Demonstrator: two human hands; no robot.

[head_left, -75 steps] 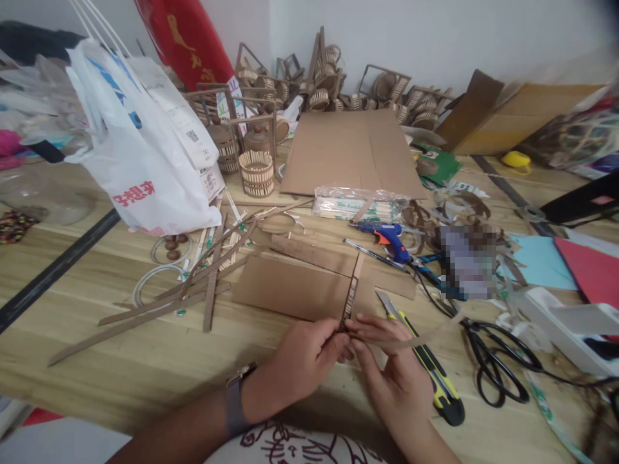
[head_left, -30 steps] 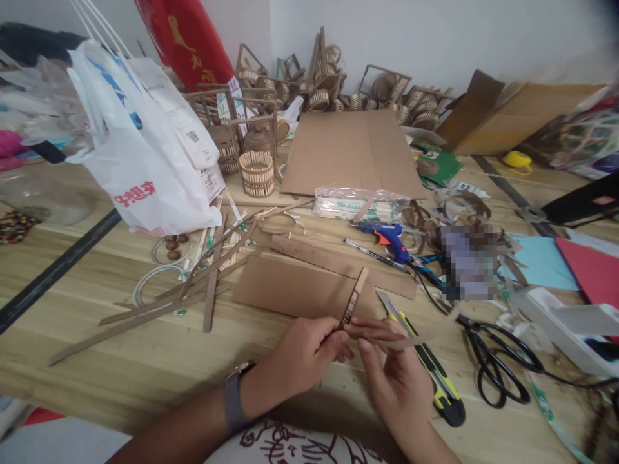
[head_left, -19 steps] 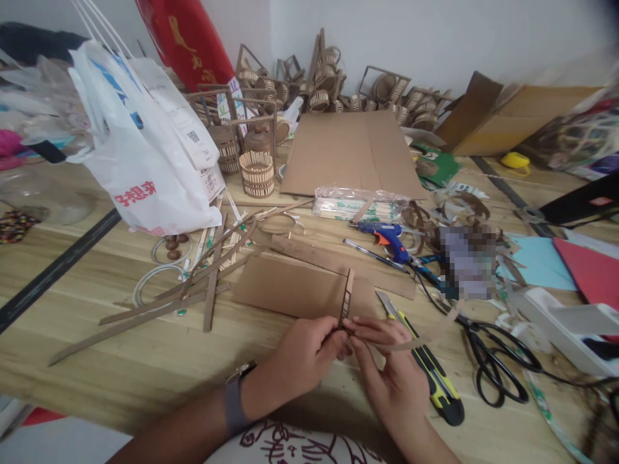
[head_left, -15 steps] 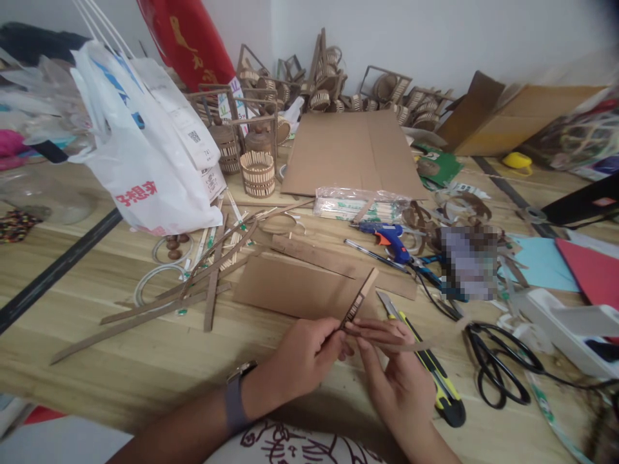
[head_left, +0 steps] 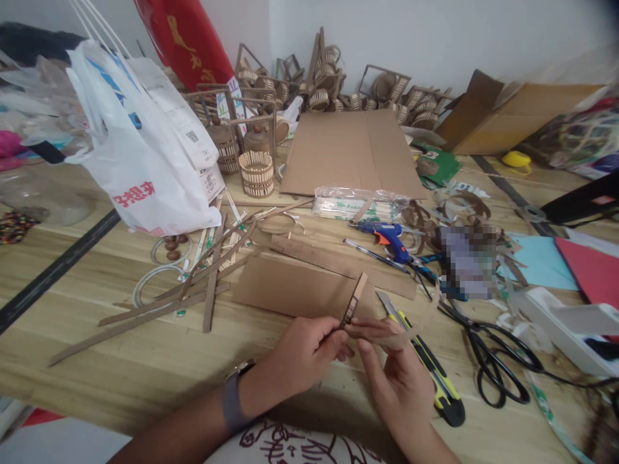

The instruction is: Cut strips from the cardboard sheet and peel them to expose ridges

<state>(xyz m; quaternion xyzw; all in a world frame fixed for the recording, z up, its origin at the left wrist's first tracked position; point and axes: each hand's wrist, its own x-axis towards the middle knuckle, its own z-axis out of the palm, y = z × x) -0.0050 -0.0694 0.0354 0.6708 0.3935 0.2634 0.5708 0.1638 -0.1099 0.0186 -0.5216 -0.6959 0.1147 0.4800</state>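
My left hand (head_left: 307, 348) pinches the lower end of a narrow brown strip (head_left: 356, 296) with dark printed marks, which tilts up and to the right. Close beside it, my right hand (head_left: 399, 374) has its thumb and fingers closed on a thin brown band (head_left: 409, 336) whose free end trails to the right. Both hands nearly touch at the strip's base. Behind them lies a flat cardboard piece (head_left: 285, 287). A yellow and black utility knife (head_left: 430, 361) rests just right of my right hand.
Black scissors (head_left: 498, 361) and a white tape dispenser (head_left: 565, 328) lie at the right. A blue glue gun (head_left: 389, 238) sits behind the hands. Brown strips (head_left: 140, 319) spread over the left, near a white plastic bag (head_left: 145, 154). Small slatted baskets (head_left: 256, 174) stand farther back.
The printed strip has tipped a little and sits slightly more to the left. The thin band's free end has swung upward. Both hands have stayed nearly in place.
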